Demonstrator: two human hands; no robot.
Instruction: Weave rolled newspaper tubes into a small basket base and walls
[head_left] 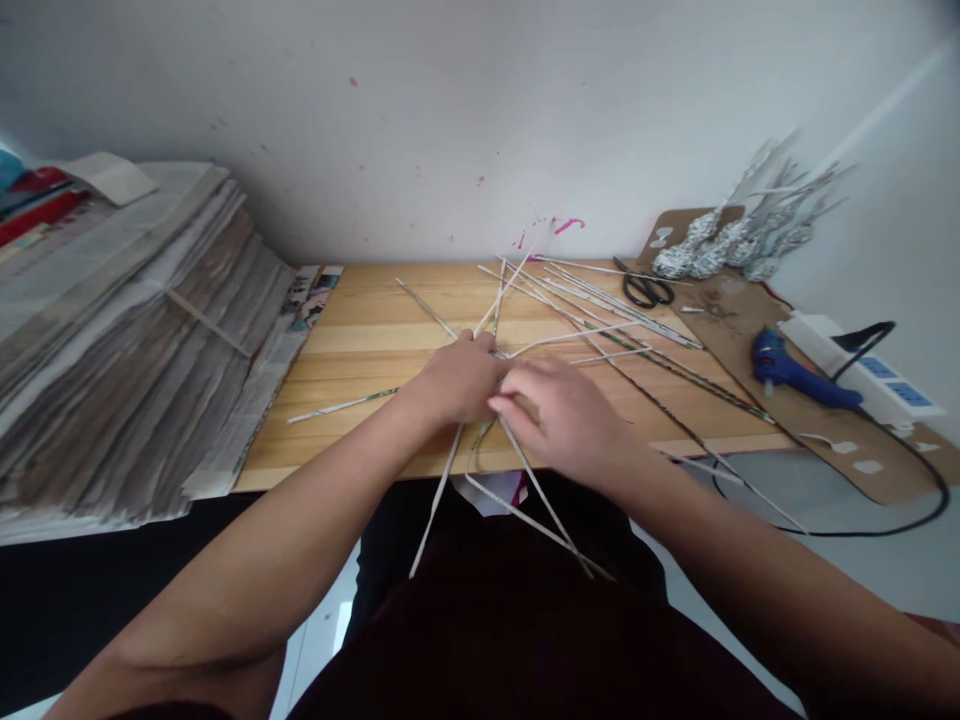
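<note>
Thin rolled-paper tubes [442,490] fan out like spokes from a centre that lies under my hands on the wooden table. My left hand [466,380] is closed over that centre, fingers bent down onto the crossing tubes; its fingertips are mostly hidden. Right beside it, my right hand [574,415] has its thumb and forefinger pinched on a paper tube at the centre's right side. The crossing itself is largely covered. Several tubes stick out past the front edge towards my body, one of them sharply bent.
Loose paper tubes [622,310] lie on the right of the table [360,330], near black scissors [645,287]. Further right are a blue glue gun [802,370], a white power strip [862,365] and foil-like bundles [735,245] on cardboard. A tall newspaper stack [150,350] stands left.
</note>
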